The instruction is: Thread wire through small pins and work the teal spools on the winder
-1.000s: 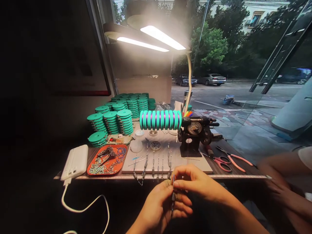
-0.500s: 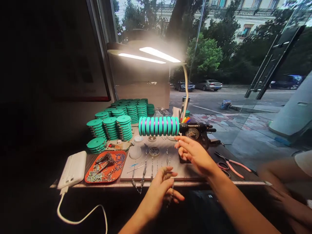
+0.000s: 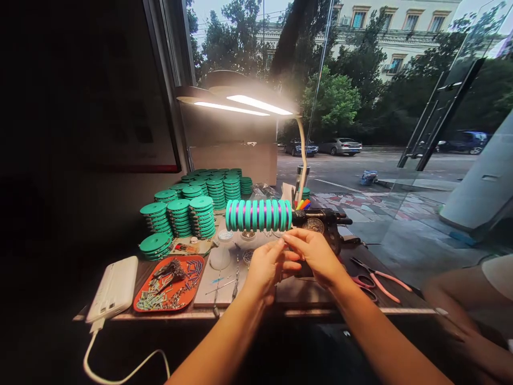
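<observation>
My left hand (image 3: 266, 264) and my right hand (image 3: 315, 252) meet just below the right end of a row of turquoise line spools (image 3: 258, 216). Thumb and fingertips of each hand are pinched together, almost touching. Whatever lies between them is too fine to make out. The spools sit side by side on the shaft of a black winding machine (image 3: 316, 222), with purple showing between them. Behind my left hand, thin tackle strands (image 3: 236, 275) with small metal parts lie on the pale work board (image 3: 206, 294), partly covered by my forearm.
At left stand many stacked green spools (image 3: 156, 243), an orange-red tray (image 3: 168, 305) of small parts, and a white power bank (image 3: 114, 286) with a cable. Pink-handled pliers (image 3: 385, 286) and scissors (image 3: 364, 282) lie right. A lamp (image 3: 302, 155) arches overhead; another person's arm (image 3: 452, 299) is at right.
My left hand has risen from the board's front edge to meet my right hand, and its spread fingers have closed into a pinch. The view has tilted slightly upward.
</observation>
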Demonstrator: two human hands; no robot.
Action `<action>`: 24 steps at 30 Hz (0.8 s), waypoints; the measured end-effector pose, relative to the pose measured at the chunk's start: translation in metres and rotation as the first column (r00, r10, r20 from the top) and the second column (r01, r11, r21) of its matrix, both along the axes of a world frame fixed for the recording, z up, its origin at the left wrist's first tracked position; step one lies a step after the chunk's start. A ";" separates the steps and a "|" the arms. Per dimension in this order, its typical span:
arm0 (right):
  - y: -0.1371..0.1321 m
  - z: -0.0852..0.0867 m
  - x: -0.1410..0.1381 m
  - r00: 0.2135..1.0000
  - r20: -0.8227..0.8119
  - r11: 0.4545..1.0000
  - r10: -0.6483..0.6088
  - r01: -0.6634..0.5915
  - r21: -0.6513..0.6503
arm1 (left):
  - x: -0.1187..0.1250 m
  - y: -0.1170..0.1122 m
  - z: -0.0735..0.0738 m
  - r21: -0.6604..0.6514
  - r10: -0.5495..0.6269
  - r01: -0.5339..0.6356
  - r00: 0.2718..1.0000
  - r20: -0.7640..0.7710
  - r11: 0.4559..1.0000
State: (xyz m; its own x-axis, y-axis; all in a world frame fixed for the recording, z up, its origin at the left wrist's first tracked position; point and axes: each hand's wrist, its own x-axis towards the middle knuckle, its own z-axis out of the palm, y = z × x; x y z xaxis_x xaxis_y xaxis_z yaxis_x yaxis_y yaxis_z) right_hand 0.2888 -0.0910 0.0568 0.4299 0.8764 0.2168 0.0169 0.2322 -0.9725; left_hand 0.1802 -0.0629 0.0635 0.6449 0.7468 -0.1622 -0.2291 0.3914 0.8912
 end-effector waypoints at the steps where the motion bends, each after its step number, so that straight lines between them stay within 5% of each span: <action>1: 0.000 0.000 0.000 1.000 -0.016 1.000 0.021 -0.021 -0.001 | 0.001 0.000 0.000 0.002 0.005 -0.005 1.000 0.001 1.000; 14: -0.010 0.005 -0.013 0.939 -0.239 0.969 0.246 -0.246 0.029 | -0.011 -0.016 -0.007 0.094 0.053 -0.056 0.998 0.038 0.994; 24: -0.011 0.004 -0.011 0.919 -0.314 0.969 0.238 -0.245 0.019 | -0.040 -0.035 -0.018 -0.214 -0.135 0.138 0.990 0.033 0.967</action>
State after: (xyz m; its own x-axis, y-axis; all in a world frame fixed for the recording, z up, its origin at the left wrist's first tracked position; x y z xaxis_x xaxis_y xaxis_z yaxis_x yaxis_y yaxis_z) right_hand 0.2776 -0.1023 0.0604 0.2478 0.9648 0.0878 -0.3418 0.1718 -0.9239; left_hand 0.1402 -0.0977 0.0452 0.7426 0.6003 -0.2970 -0.1751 0.6020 0.7791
